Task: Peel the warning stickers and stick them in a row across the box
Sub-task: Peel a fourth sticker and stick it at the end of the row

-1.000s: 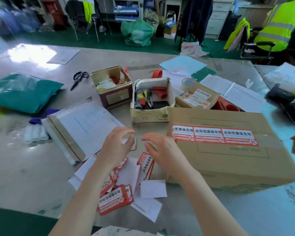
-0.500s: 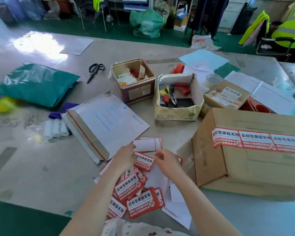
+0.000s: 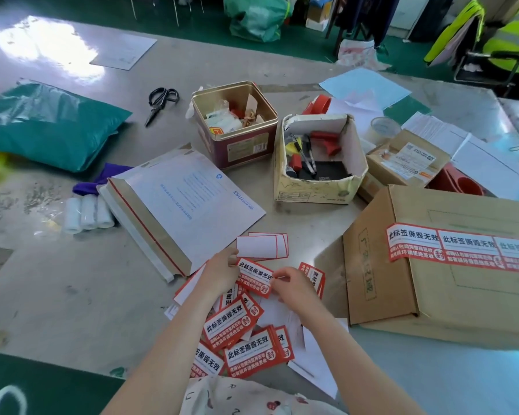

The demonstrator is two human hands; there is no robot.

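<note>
A red-and-white warning sticker (image 3: 254, 276) is held between my two hands just above the table. My left hand (image 3: 221, 272) pinches its left end and my right hand (image 3: 291, 284) pinches its right edge. Below them lies a loose pile of warning stickers (image 3: 240, 330) mixed with white backing papers (image 3: 312, 363). Peeled backing sheets (image 3: 262, 246) with red borders lie just beyond my hands. At the right stands the big cardboard box (image 3: 450, 295), with a row of three stickers (image 3: 450, 248) across its top.
A white mailing envelope (image 3: 177, 202) lies left of my hands. Behind stand a gold tin (image 3: 237, 145) and an open carton of pens (image 3: 318, 181). Scissors (image 3: 161, 103), a green mailer bag (image 3: 48, 124), a small labelled box (image 3: 408, 160) and papers are spread around.
My hands dropped from in front of the box to the sticker pile and picked up one sticker. The view shifted left, so the box now sits further right.
</note>
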